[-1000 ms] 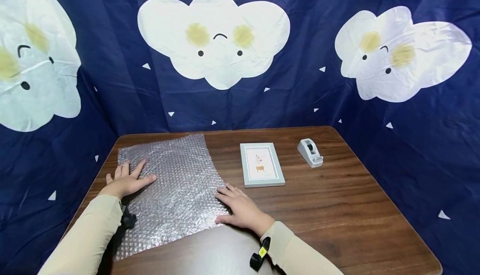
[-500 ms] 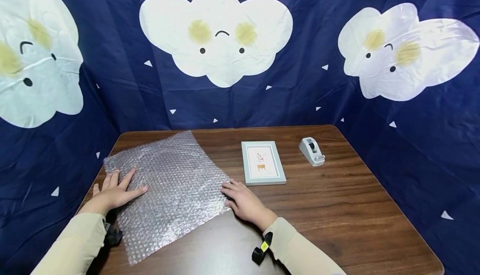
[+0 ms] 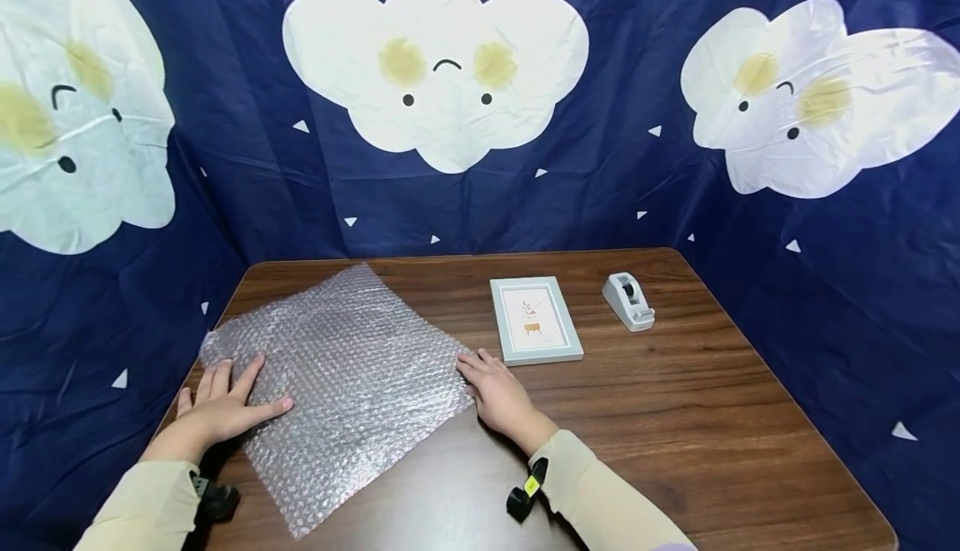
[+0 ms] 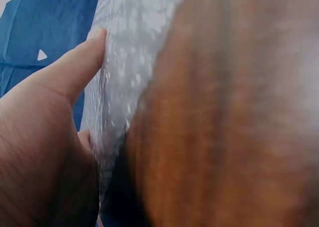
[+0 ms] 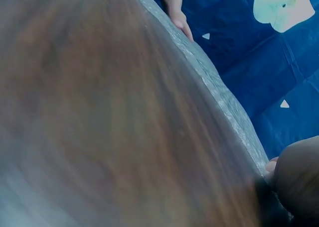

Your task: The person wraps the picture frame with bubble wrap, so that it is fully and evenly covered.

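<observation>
A sheet of clear bubble wrap (image 3: 360,376) lies turned at an angle on the left part of the wooden table. My left hand (image 3: 217,412) rests on its left side with the fingers spread. The thumb (image 4: 82,62) lies along the wrap in the left wrist view. At the right corner of the sheet, the fingertips of my right hand (image 3: 501,393) touch the wrap, fingers fairly straight. In the right wrist view, only a rounded part of the right hand (image 5: 299,174) shows at the edge; its fingertips are mostly hidden.
A pale blue picture frame (image 3: 504,318) with a plant print lies just beyond my right hand. Farther right stands a white tape dispenser (image 3: 628,301). Blue cloth (image 3: 465,209) with clouds encloses the brown table (image 3: 690,418) at the back and sides.
The bubble wrap has turned, its near corner swinging right and its left corner moving out toward the table's left edge. My left hand has moved left and nearer; my right hand slightly right and away.
</observation>
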Demonstrator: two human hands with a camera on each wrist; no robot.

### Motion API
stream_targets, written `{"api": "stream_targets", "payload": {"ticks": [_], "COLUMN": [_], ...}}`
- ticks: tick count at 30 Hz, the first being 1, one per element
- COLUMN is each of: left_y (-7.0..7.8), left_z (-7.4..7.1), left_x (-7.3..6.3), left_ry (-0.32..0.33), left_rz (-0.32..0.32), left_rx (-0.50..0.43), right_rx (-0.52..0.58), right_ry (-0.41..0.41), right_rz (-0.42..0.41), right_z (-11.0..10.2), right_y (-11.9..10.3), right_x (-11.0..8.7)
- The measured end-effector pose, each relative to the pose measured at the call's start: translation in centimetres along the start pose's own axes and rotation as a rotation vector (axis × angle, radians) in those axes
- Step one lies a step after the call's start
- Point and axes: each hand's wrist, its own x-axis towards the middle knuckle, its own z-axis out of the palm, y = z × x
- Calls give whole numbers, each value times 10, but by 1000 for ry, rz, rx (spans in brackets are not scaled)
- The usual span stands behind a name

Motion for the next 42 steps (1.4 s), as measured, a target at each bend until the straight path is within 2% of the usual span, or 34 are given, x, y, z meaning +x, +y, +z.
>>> {"api": "stream_targets", "payload": {"ticks": [5, 11, 16, 20, 24, 28, 42], "left_y": [-12, -29, -46, -54, -58, -61, -65], "left_z": [-1, -5, -6, -9, -13, -15, -21], "left_x": [4, 13, 20, 22, 22, 21, 19], "left_ry": [3, 70, 108, 96, 24, -37, -61], "left_rz": [49, 138, 194, 225, 208, 187, 168], "left_rx": [32, 109, 99, 57, 2, -28, -14], "right_rx": [-25, -45, -79, -105, -124, -142, -199], "right_ry": [6, 25, 40, 81, 118, 114, 152], "right_rz": [79, 172, 220, 253, 299, 351, 440], "right_z": [-1, -3, 0, 3, 5, 7, 10], "right_y": [-5, -13, -19, -25, -33, -40, -48], "right_x": [0, -2, -2, -1, -1, -1, 2]}}
